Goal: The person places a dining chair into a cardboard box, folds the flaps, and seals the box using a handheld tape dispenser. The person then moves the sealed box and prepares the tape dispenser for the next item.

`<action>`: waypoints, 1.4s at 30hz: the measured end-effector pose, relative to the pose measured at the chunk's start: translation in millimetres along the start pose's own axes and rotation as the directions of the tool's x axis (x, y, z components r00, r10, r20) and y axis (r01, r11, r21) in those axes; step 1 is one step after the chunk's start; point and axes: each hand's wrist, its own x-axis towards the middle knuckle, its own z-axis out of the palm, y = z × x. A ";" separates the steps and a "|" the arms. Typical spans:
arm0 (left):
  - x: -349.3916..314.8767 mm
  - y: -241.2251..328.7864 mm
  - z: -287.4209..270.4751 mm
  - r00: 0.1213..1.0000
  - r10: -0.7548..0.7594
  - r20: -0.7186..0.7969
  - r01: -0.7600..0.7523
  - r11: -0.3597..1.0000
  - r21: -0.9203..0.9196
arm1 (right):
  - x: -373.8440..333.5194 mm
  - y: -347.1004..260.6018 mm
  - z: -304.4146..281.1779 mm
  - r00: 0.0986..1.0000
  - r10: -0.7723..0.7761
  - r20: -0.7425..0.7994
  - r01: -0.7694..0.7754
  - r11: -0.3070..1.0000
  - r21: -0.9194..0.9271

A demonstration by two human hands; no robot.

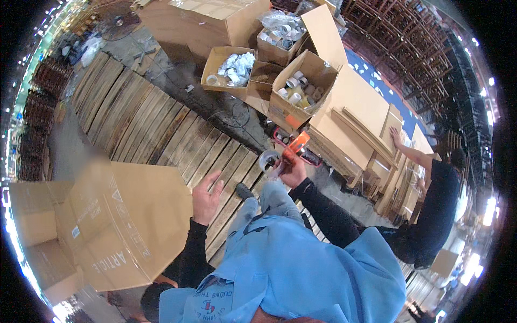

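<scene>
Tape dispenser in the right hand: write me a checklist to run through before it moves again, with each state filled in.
1. Right hand has the orange tape dispenser: ok, gripped in its fingers.
2. Left hand empty: ok, fingers spread, nothing in them.
3. Left hand off the large cardboard box: cannot tell, it is close to the box's right edge and contact is unclear.
4. Loose end of the tape free: cannot tell, too small to make out.
5. Rolls in the open carton ahead: ok, several show.
6. Co-worker's hand away from the dispenser: ok, it is over at the flat cardboard on the right.
</scene>
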 end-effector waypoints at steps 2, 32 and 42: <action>34.0 -15.8 -21.7 1.000 0.003 0.010 -0.003 1.000 0.022 | 14.4 -20.0 35.4 0.994 -0.099 -0.053 0.099 0.995 0.002; 465.8 -313.1 -40.5 0.704 -0.324 0.632 0.129 0.934 0.334 | 179.6 51.5 -13.1 0.443 -0.351 -0.825 0.055 0.929 -0.366; 703.1 -280.3 16.2 0.768 -0.095 0.633 -0.118 0.951 0.286 | 145.2 238.4 1.6 0.229 -0.042 -0.973 0.329 0.943 0.037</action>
